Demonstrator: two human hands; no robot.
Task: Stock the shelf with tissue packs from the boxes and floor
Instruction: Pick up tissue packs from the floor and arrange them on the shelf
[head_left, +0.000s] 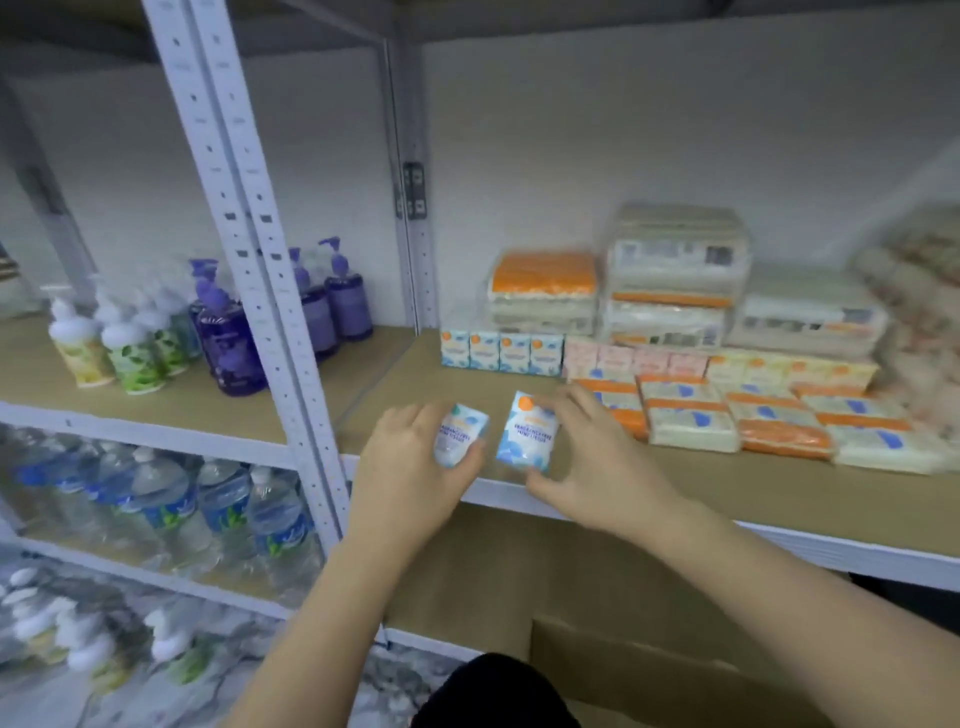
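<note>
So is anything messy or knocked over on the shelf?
Nothing stands out. The small blue tissue packs stand in a straight row on the tan shelf board, and both hands each hold one more blue pack.

The tan shelf board (675, 483) at centre right carries a row of small blue packs (501, 352), pink packs (634, 361), orange-banded flat packs (737, 415) and larger stacked bundles (675, 275) behind.

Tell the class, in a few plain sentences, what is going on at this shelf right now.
A person is stocking a tan shelf board. The left hand grips one small blue-and-white mini tissue pack, and the right hand pinches a second matching pack over the shelf's front edge. Behind them stands a row of four similar blue packs, with pink, yellow and orange-banded packs to the right.
</note>
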